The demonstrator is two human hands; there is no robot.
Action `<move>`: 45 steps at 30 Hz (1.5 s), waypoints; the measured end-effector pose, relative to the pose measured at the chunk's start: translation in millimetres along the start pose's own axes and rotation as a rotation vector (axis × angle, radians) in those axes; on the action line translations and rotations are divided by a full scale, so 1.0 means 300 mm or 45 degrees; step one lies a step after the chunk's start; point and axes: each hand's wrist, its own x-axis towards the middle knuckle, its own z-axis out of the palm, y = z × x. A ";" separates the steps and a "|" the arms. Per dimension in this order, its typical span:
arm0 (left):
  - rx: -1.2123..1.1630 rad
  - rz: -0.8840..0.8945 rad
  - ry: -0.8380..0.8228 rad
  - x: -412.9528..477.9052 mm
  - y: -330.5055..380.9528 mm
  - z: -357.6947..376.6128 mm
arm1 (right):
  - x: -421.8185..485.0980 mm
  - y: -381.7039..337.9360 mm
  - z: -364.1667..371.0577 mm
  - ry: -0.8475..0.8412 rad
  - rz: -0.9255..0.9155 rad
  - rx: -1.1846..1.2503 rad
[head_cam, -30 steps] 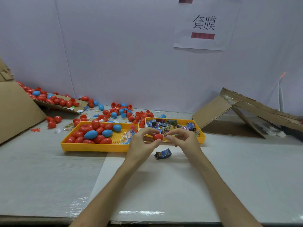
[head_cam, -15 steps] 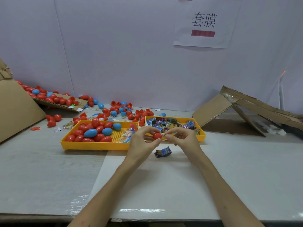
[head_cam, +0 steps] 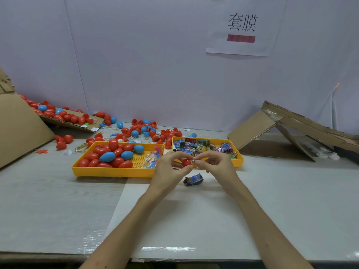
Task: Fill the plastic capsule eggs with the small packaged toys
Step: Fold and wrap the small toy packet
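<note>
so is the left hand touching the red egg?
Touching. Head view: left hand pinches the red egg between thumb and fingers, with no gap.

1. I see the left hand (head_cam: 169,168) raised just above the desk (head_cam: 58,200), thumb and fingers (head_cam: 174,155) pinching a red capsule egg (head_cam: 186,162).
2. The right hand (head_cam: 215,165) meets it from the right, fingertips pinching a small pale piece (head_cam: 193,161) against the egg. It is too small for me to identify.
3. A blue packaged toy (head_cam: 193,179) lies on the desk just below the hands.
4. The left yellow tray (head_cam: 112,171) holds red and blue eggs (head_cam: 107,156). The right yellow tray (head_cam: 240,162) holds toy packets (head_cam: 194,146).
5. Loose eggs (head_cam: 136,131) are scattered behind the trays, with leaning cardboard (head_cam: 252,131) on the right and a paper sign (head_cam: 242,47) on the wall.
</note>
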 end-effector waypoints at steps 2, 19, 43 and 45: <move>0.013 -0.027 -0.006 0.001 -0.003 0.001 | 0.001 0.003 0.003 0.015 -0.009 -0.017; -0.425 -0.298 0.015 0.003 0.002 -0.007 | -0.024 0.048 0.104 0.409 -0.579 -0.538; -1.333 -0.544 -0.126 -0.005 0.040 -0.044 | -0.042 0.023 0.126 0.520 -0.928 -0.756; -1.343 -0.550 -0.119 -0.004 0.038 -0.046 | -0.041 0.022 0.127 0.518 -0.928 -0.757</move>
